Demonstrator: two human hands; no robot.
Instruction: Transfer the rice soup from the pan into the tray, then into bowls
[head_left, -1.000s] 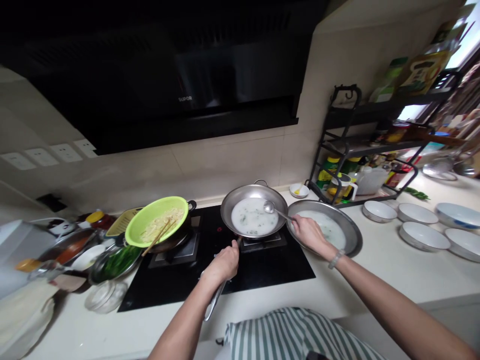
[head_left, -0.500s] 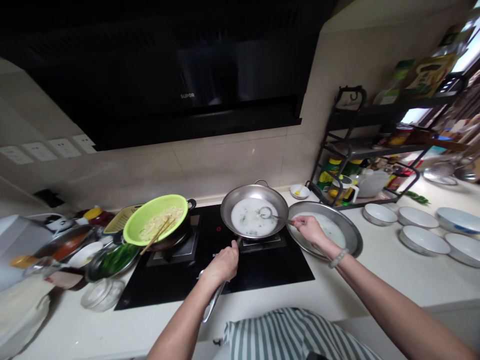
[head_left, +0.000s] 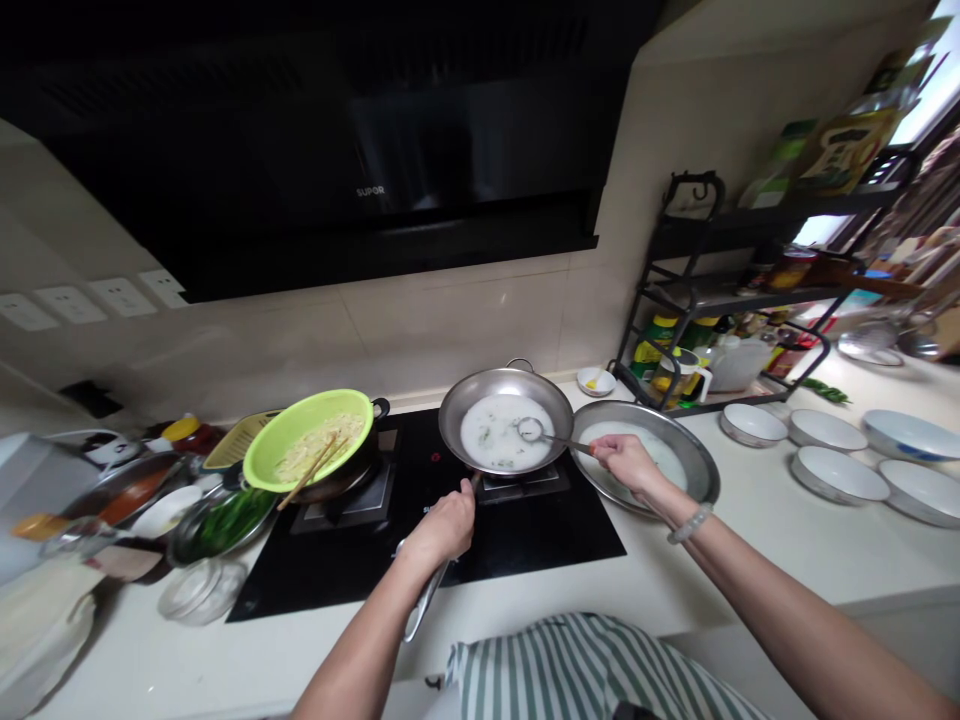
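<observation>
My left hand [head_left: 448, 525] is closed around the long handle of a steel wok [head_left: 459, 405] on the right burner. White liquid with green flecks lies in the wok. My right hand [head_left: 624, 462] grips the handle of a ladle [head_left: 531, 430], whose round bowl sits in that liquid. Under my right hand, a wide steel pan [head_left: 705, 478] stands on the counter, also with whitish liquid in it. The wok's rim is close to the pan's rim; whether they touch I cannot tell.
At left, a lime-green basin [head_left: 262, 455] of pale strips bears wooden chopsticks [head_left: 309, 472] over a pot. A bowl of greens [head_left: 232, 520] and glass jar [head_left: 202, 590] stand nearer. White bowls [head_left: 840, 474] and a black rack [head_left: 697, 290] are at right. The range hood [head_left: 360, 130] hangs overhead.
The view has shifted slightly. Both hands keep their grips, and the ladle stays in the wok's liquid with little visible movement.
</observation>
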